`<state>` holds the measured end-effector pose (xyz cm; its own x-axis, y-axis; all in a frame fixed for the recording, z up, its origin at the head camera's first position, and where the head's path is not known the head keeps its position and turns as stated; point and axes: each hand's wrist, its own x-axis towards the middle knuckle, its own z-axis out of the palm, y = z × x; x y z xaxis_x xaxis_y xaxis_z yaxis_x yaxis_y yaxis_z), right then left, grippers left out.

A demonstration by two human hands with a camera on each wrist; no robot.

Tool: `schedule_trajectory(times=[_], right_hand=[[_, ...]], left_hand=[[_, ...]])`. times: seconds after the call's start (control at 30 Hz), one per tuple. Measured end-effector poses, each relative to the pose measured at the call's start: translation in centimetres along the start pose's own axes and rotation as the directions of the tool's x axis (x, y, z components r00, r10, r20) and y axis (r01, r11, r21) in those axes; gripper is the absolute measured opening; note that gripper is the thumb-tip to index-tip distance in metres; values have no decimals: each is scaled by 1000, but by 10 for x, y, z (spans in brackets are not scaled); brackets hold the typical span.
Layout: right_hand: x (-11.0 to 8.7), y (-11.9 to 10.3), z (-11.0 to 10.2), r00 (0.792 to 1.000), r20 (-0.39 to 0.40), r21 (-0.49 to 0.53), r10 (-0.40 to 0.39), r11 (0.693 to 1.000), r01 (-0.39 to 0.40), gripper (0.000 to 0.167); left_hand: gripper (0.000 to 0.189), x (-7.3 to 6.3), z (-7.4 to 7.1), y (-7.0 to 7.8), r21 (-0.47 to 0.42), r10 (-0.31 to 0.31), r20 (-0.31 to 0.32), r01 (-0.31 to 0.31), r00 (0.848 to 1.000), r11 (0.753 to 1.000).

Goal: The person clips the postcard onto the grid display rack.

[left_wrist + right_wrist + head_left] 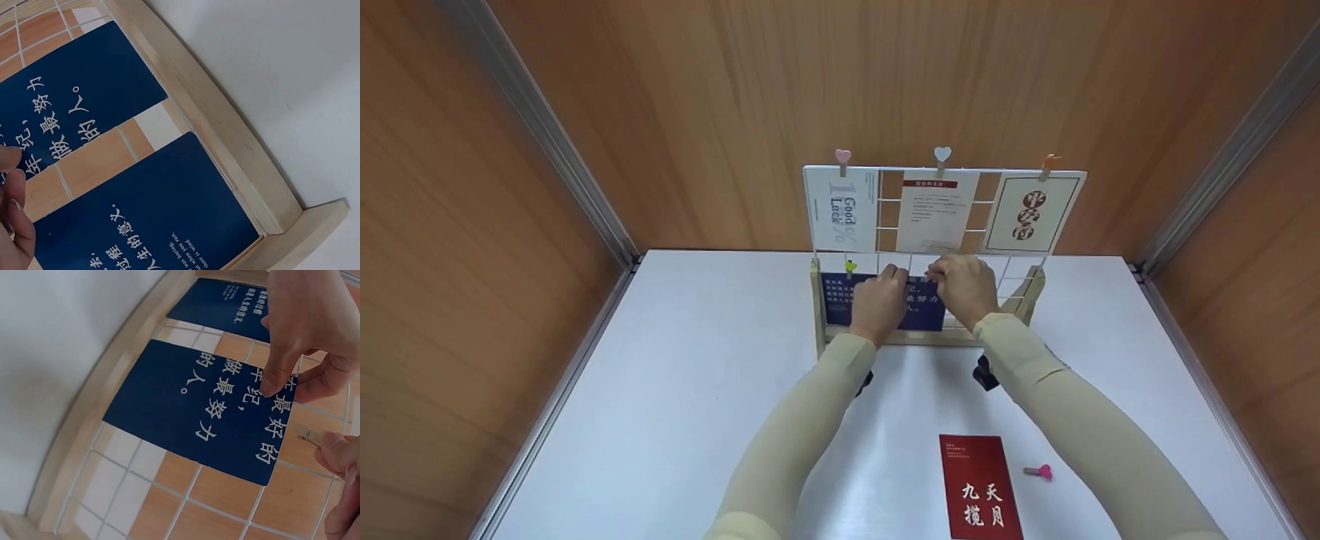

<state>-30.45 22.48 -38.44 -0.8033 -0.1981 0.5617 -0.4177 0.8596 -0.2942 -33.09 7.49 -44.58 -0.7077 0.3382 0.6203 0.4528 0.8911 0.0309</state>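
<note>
In the head view my left hand (880,304) holds a dark blue card (924,316) with white characters against the lower half of a white wire grid rack (975,202). The right wrist view shows the left thumb in front of this card (197,410) at its upper edge, with fingers behind. My right hand (344,475) pinches a small wooden clip (308,434) just off that edge, apart from the card. A second blue card (157,211) hangs beside it, under a yellow clip (850,267).
Along the rack's top hang a Good Luck card (844,210), a text card (936,214) and a bordered card (1031,214). On the white table (697,390) lie a red card (981,480) and a pink heart clip (1041,472). Wooden walls (735,97) enclose the table.
</note>
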Motion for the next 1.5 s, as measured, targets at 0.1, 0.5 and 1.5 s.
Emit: schedule_trajectory(times=[0.1,0.5,1.5], right_hand=[[4,0,3,1000,9,-12,-2,1000,2,4],[9,-1,14,998,51,-74,-35,996,39,7],[3,3,24,985,172,-37,-16,999,22,28]], left_hand=[[9,0,1,1,5,0,-13,0,1000,1000],[8,-1,2,1,0,-8,-6,8,1000,1000],[8,-1,3,4,-6,-30,-5,30,1000,1000]])
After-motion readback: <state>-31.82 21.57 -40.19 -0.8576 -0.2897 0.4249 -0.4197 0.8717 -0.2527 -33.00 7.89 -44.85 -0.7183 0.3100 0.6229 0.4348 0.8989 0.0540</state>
